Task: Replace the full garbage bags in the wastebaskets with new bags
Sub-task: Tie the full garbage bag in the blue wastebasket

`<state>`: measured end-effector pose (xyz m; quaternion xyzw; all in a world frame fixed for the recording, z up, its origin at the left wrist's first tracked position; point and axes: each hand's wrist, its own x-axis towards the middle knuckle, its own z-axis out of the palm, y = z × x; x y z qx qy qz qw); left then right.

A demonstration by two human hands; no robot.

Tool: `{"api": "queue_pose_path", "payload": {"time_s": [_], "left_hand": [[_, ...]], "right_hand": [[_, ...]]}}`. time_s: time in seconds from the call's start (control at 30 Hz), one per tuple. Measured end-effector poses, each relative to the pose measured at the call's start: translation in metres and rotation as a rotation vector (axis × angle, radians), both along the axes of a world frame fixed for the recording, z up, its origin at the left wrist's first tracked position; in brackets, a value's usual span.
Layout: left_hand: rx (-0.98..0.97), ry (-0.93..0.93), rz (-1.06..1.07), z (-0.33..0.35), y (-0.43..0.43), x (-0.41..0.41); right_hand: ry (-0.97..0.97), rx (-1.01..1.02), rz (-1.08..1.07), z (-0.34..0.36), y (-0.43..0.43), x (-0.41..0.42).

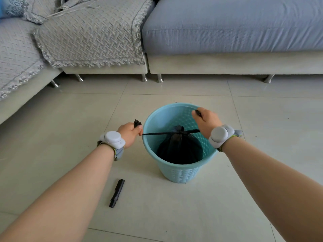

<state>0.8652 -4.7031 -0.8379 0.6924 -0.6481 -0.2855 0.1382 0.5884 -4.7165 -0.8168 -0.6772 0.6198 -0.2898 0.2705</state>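
- Left grip (129,135) pinches one twisted end of the black garbage bag (180,147), just outside the teal wastebasket (178,173) rim.
- Right grip (205,123) pinches the other end above the far rim.
- Strand is taut across the knot.
- Bag body sits inside the wastebasket.
- Rolled black bag (117,193) lies on the floor (262,172) to the left.

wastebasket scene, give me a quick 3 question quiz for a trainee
1. True or false: the black garbage bag has been lifted out of the blue wastebasket.
2. What are the left hand and the right hand doing? A) gripping the bag's two tails, pulled out to either side B) resting open on the rim C) hanging free
3. Fill in: the rolled black bag lies on the ___, to the left of the wastebasket.

Key: 1 false, it sits inside. 2 A. 3 floor.
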Motion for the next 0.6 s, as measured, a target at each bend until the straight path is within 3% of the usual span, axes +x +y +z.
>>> {"api": "queue_pose_path", "payload": {"time_s": [0.1, 0.2, 0.37, 0.6], "left_hand": [[-0.032, 0.068, 0.036, 0.012, -0.002, -0.007], [-0.150, 0.344, 0.065, 0.038, -0.004, -0.027], [-0.239, 0.606, -0.101, 0.076, 0.001, -0.070], [-0.148, 0.781, -0.003, 0.057, -0.001, -0.077]], "right_hand": [[-0.019, -0.016, 0.008, 0.006, -0.002, 0.001], [-0.043, 0.008, 0.069, 0.013, 0.000, 0.005], [-0.177, 0.078, 0.274, 0.029, 0.006, 0.029], [-0.313, 0.055, 0.144, 0.031, 0.006, 0.033]]}}
